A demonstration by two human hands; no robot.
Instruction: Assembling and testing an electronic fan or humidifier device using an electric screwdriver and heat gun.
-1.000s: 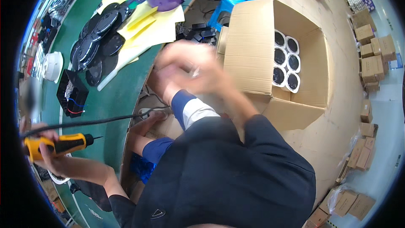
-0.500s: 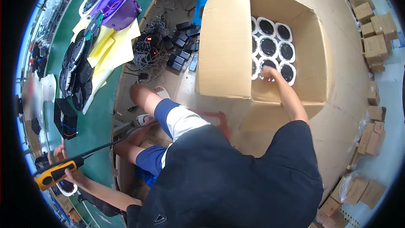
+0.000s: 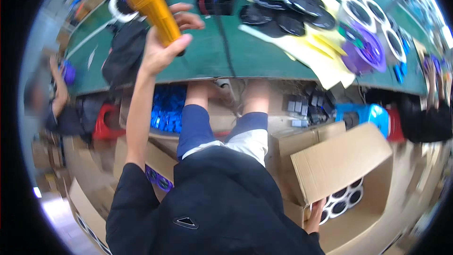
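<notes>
Holding white-rimmed round parts (image 3: 338,208) in rows, an open cardboard box (image 3: 342,163) stands at right; the right hand (image 3: 315,215) is at its opening, grip partly hidden, closure impossible to tell. A purple tub (image 3: 363,52) with wires inside sits on the green table (image 3: 198,61). Above it, the left hand's (image 3: 161,52) grip clamps a yellow power tool (image 3: 153,7). A blue stool (image 3: 373,115) stands near the box.

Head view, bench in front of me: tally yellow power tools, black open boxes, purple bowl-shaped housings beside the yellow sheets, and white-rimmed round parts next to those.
Yellow power tool, in the left hand: 1
Black open box: 1
Purple housing: 1
White-rimmed round parts: 3 visible
Total: 6
</notes>
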